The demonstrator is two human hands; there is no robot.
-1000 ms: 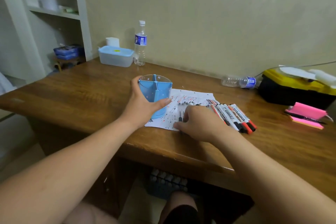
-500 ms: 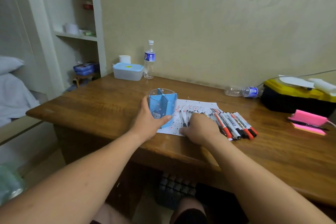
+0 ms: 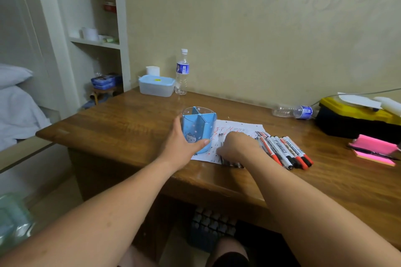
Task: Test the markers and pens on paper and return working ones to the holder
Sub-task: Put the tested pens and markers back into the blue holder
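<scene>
Holder [image 3: 196,124] gripped by left hand [image 3: 181,144], right hand [image 3: 235,147] on pens [image 3: 232,164] (grip impossible to tell)

The desk [image 3: 121,128] bears 1 upright bottle [image 3: 182,71] beside a lidded box [image 3: 156,86], 1 lying bottle [image 3: 291,111], a yellow-topped case [image 3: 355,119], pink notes [image 3: 375,149].

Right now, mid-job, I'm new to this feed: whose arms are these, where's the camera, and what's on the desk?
No machine: a person's two bare hands, filmed by one camera on their head, looking down. The left hand grips the blue holder, with no pens showing inside. The right hand rests curled over thin pens on the scribbled paper; its grip is hidden. A row of markers lies beside it on the desk.
</scene>
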